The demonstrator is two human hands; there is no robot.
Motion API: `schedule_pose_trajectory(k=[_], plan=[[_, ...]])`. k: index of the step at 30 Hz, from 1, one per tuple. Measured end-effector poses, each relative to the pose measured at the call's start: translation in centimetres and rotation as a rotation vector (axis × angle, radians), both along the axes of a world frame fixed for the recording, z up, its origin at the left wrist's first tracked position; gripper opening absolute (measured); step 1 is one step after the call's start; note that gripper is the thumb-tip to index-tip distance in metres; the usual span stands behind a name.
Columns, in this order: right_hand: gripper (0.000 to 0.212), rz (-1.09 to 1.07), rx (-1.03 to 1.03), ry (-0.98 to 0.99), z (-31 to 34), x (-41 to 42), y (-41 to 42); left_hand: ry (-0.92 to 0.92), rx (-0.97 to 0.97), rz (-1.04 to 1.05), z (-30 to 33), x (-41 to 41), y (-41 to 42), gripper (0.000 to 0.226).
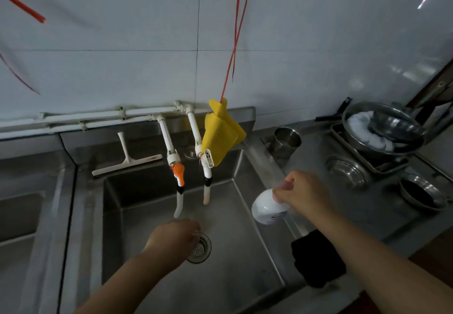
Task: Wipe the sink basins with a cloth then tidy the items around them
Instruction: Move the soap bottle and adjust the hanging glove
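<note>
Your right hand (302,192) grips a white spray bottle (268,209) above the sink basin's (240,272) right rim; your left hand (175,236) hangs loosely curled, empty, beside the drain strainer (202,250). A black cloth (316,258) lies on the bench (372,215).

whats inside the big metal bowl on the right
The big metal bowl holds white round pieces, with a smaller steel bowl tipped on top. What lies beneath that smaller bowl is covered.

Both forearms are bare (no sleeves, watch or rings show), as are the hands, left (172,236) and right (304,192).
</note>
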State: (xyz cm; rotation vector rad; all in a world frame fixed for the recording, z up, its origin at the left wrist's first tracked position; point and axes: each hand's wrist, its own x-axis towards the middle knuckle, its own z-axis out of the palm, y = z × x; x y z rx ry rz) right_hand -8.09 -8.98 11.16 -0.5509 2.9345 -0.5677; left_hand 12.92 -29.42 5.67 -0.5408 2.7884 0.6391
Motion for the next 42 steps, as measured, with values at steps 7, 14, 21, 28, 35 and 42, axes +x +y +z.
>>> schedule_pose_trajectory(k=[7,14,21,28,35,42], plan=[[0.026,0.159,0.072,-0.009,-0.3,-10.7,-3.1,-0.072,0.018,0.138,0.0,-6.3,1.2,0.027],[0.025,0.255,0.000,0.031,-1.9,-20.7,-8.0,-0.106,0.008,0.253,-0.5,-12.9,3.2,0.029],[0.028,0.365,-0.028,0.111,-3.8,-25.8,-14.4,-0.141,0.016,0.300,-1.5,-16.7,3.7,0.033],[0.032,0.331,-0.005,0.065,-5.6,-27.6,-19.2,-0.151,0.042,0.333,-3.1,-17.4,2.6,0.035],[0.033,0.304,0.004,0.085,-6.1,-28.5,-21.2,-0.157,0.028,0.365,-4.6,-16.5,2.6,0.032],[0.040,0.293,0.021,0.078,-6.4,-28.4,-20.8,-0.166,0.013,0.363,-5.3,-15.2,2.8,0.034]])
